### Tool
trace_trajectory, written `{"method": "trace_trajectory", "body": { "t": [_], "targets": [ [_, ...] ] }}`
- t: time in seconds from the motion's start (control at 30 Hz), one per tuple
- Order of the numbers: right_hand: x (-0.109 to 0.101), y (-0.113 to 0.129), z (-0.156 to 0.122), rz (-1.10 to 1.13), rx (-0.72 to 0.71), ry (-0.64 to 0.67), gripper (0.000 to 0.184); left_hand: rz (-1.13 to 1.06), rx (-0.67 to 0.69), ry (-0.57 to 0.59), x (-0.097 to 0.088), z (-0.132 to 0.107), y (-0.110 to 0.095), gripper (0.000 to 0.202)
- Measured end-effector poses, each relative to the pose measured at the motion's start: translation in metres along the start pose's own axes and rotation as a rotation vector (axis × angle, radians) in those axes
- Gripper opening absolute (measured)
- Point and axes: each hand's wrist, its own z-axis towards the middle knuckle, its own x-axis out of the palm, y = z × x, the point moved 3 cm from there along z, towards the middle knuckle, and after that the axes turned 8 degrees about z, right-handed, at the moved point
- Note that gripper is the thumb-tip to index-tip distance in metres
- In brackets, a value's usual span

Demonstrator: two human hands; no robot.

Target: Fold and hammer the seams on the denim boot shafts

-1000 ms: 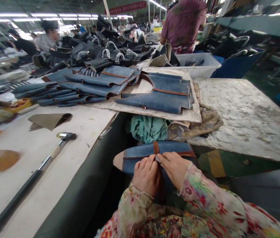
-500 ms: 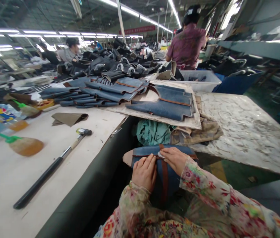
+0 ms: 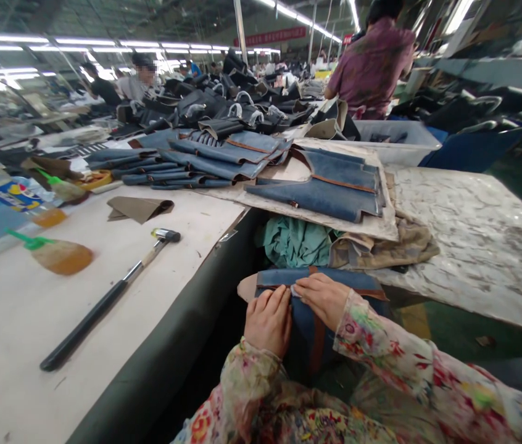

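A blue leather bag piece (image 3: 284, 277) with brown trim and a brown strap (image 3: 318, 345) lies before me, close to my lap. At its left end a pale, rounded tip (image 3: 247, 288) sticks out. My left hand (image 3: 268, 320) is closed on the piece, its fingers bent over the brown trim; the thumb is hidden. Just right of it, my right hand (image 3: 323, 299) pinches a small white wad (image 3: 294, 291) against the piece, left of the strap. The two hands' fingertips are almost touching.
On the left table lie a hammer (image 3: 117, 290), a glue bottle (image 3: 60, 254) and a folded brown piece (image 3: 139, 208). Blue leather pieces (image 3: 205, 157) are stacked ahead, near green cloth (image 3: 295, 242). A co-worker (image 3: 372, 61) stands beyond, beside a white bin (image 3: 400, 145).
The view has turned a little left, so the surroundings sit farther right. Along the blue piece, both hands have shifted left, and the white wad has moved from the strap to left of it.
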Motion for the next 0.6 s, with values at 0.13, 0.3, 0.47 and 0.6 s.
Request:
{"method": "trace_trajectory", "body": {
  "t": [0.13,0.3,0.47,0.6],
  "targets": [
    [0.001,0.006,0.013,0.006,-0.056,0.050,0.028,0.018,-0.036,0.057,-0.003,-0.002,0.011,0.034],
    [0.011,0.012,0.030,0.036,-0.080,0.090,0.030,0.042,-0.064,0.051,-0.005,-0.006,0.027,0.033],
    [0.025,0.018,0.050,0.055,-0.090,0.145,0.032,0.061,-0.143,0.028,-0.003,-0.013,0.043,0.033],
    [0.033,0.021,0.062,0.062,-0.096,0.157,0.031,0.084,-0.203,0.037,0.001,-0.016,0.047,0.037]
  ]
}}
